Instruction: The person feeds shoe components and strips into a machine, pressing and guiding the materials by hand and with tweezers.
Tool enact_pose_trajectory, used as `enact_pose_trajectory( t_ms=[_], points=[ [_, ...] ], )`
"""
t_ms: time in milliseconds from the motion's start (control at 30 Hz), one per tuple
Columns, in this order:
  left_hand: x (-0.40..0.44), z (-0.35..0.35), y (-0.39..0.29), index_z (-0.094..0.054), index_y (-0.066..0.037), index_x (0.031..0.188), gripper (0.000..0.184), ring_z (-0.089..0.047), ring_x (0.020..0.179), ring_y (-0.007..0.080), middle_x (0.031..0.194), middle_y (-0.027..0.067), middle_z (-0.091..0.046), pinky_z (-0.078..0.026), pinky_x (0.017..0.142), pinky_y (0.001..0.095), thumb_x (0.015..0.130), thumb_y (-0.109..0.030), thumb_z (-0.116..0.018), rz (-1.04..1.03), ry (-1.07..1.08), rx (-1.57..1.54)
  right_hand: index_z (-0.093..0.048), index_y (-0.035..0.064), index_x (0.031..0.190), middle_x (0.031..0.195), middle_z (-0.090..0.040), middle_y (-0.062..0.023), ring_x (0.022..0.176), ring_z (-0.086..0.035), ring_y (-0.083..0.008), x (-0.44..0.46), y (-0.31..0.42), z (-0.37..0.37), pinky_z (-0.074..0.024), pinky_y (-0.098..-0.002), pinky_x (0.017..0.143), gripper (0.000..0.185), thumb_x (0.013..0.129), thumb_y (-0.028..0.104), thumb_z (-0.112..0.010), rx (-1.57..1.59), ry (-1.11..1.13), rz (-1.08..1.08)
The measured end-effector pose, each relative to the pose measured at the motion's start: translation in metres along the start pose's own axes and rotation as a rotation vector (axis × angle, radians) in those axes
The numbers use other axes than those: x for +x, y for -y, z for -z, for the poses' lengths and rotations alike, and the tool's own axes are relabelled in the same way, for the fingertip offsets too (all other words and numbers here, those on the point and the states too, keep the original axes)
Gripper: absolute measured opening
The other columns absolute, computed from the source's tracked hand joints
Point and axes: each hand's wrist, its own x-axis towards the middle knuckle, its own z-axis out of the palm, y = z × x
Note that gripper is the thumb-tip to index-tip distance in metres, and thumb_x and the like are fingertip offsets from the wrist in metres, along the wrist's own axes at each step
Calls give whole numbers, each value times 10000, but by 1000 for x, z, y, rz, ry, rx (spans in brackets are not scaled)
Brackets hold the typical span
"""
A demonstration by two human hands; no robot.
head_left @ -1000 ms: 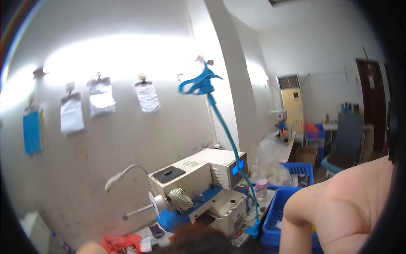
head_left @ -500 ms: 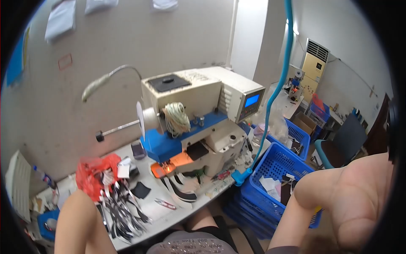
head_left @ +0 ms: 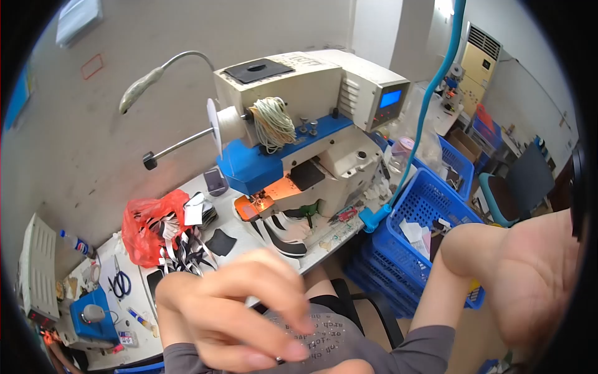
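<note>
My left hand [head_left: 240, 311] is raised close to the camera in front of my grey shirt [head_left: 324, 330]. Its fingers are loosely bent and apart, and I see nothing held. At the right edge my right hand [head_left: 539, 274] is lifted beside the camera; its palm side shows and its fingers are hidden. Beyond the left hand, black and white straps [head_left: 187, 255] lie by a red plastic bag [head_left: 146, 230]. A dark fabric piece [head_left: 220, 242] is on the table, near curved black-and-white pieces [head_left: 280, 237] under the sewing machine [head_left: 293, 137].
Stacked blue baskets [head_left: 405, 249] stand right of the table, holding papers and scraps. A blue hose [head_left: 430, 93] hangs in front of them. Dark-handled scissors [head_left: 119, 283] and a bottle [head_left: 78, 244] lie left. A second machine [head_left: 93, 315] and a chair [head_left: 517, 187] flank the area.
My left hand has come up into view in front of my body, now covering the snips on the table. The view has shifted, showing more at the left. My right hand stays raised.
</note>
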Motion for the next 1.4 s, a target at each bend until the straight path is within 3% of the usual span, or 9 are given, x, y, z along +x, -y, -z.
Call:
enact_pose_trajectory(
  t_ms=[300,367,667,767,833,933,1067,1300,1400],
  points=[
    [-9,-14,23,-565,-45,927,67,-531,875,259,1008,152,-579,-422,777,342,865,-27,-582,34,217,-521,-499,-92,1215,956,-656,-293,917,-662,-306,-99,9,14,-478,-368,903,315,944,43,-417,-188,181,-711],
    [-7,-11,15,-542,-52,895,57,-525,849,246,993,152,-569,-434,734,334,870,-15,-577,171,175,-642,-597,-51,1106,906,-691,-135,810,-639,-134,-130,19,10,-500,-277,791,224,945,77,-509,-238,92,-1102],
    [-14,-19,21,-524,-47,898,65,-522,849,238,963,158,-536,-450,700,329,877,-45,-585,299,65,-950,-465,-16,1308,1134,-605,-207,966,-624,-245,-362,101,75,-508,-333,827,613,791,162,-742,4,908,-2168],
    [-15,-19,25,-530,-47,867,56,-521,869,254,995,190,-545,-454,712,343,872,-50,-586,324,36,-955,-455,-45,1310,1178,-588,-241,1047,-609,-301,-407,147,86,-490,-375,875,516,882,193,-617,-37,1151,-2375],
    [-18,-14,26,-534,-45,849,59,-523,870,259,996,194,-544,-459,710,342,877,-54,-585,353,56,-953,-383,-16,1369,1187,-573,-237,1052,-598,-308,-442,177,89,-501,-417,822,593,949,383,-514,-8,968,-2675],
    [-11,-6,35,-542,-51,825,70,-525,861,264,988,185,-544,-461,686,338,869,-26,-591,260,131,-920,-221,-7,1437,1348,-411,-282,1233,-445,-436,-454,207,71,-378,-524,1004,862,894,608,-484,-175,-42,-2929],
    [-5,-9,34,-547,-61,799,92,-531,798,264,952,167,-560,-464,662,336,875,-29,-587,300,104,-866,-208,49,1460,1464,-262,-247,1353,-250,-446,-445,221,49,-283,-561,1053,931,826,595,-615,138,-271,-2748],
    [-20,-4,61,-592,-74,774,78,-571,813,282,916,153,-634,-480,739,403,836,-31,-614,236,58,-936,-299,91,1432,1411,-362,-172,1283,-385,-358,-473,233,37,-290,-466,1073,721,870,344,-673,243,-392,-2603],
    [-17,-3,71,-531,-63,830,145,-554,836,280,931,155,-622,-461,690,360,825,82,-547,265,-23,-859,-345,58,1392,1364,-418,-141,1279,-388,-331,-479,243,49,-290,-461,1082,656,901,408,-601,437,-879,-2595]
  ],
)
